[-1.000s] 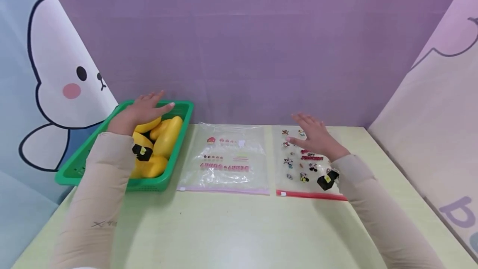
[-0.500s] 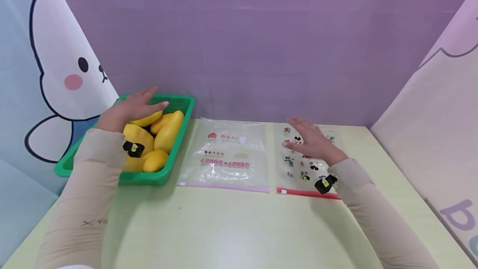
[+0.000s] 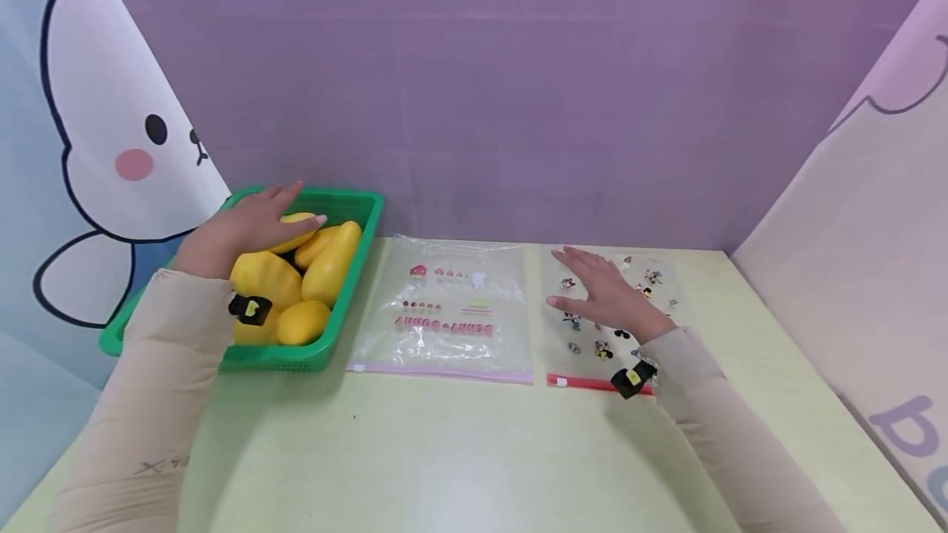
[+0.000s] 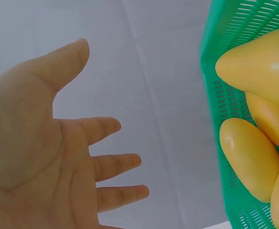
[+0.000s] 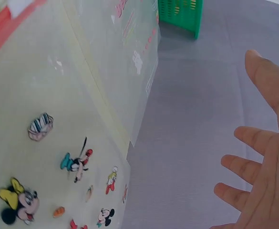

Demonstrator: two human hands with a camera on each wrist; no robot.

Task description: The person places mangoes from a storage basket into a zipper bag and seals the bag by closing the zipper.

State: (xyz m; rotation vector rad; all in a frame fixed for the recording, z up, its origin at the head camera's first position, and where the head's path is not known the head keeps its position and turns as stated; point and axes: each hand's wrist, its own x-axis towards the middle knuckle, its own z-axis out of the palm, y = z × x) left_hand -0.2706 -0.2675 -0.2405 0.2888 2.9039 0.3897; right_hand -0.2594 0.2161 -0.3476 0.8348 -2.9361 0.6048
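My left hand (image 3: 248, 229) hovers over the green basket (image 3: 355, 270), its fingers spread and nothing in them. Several yellow mangoes (image 3: 331, 264) lie in that basket; the left wrist view shows one mango (image 4: 250, 157) beside the basket wall. My right hand (image 3: 603, 294) hangs above a clear zip bag (image 3: 603, 364) with cartoon prints and a red slider strip, fingers apart and holding nothing. Between the hands, a second clear zip bag (image 3: 444, 352) with pink lettering and a pale purple strip lies flat. In the right wrist view, the palm (image 5: 273, 191) faces the bags.
A pale wooden table (image 3: 444, 459) bears the basket and bags. Behind it rises a purple cloth backdrop (image 3: 474, 89). Cartoon-printed panels stand at the left side (image 3: 111, 130) and right side (image 3: 881, 270).
My left hand has shifted slightly left over the basket, uncovering more of the mangoes. My right hand has moved a little left and down over the cartoon bag. Both stay empty.
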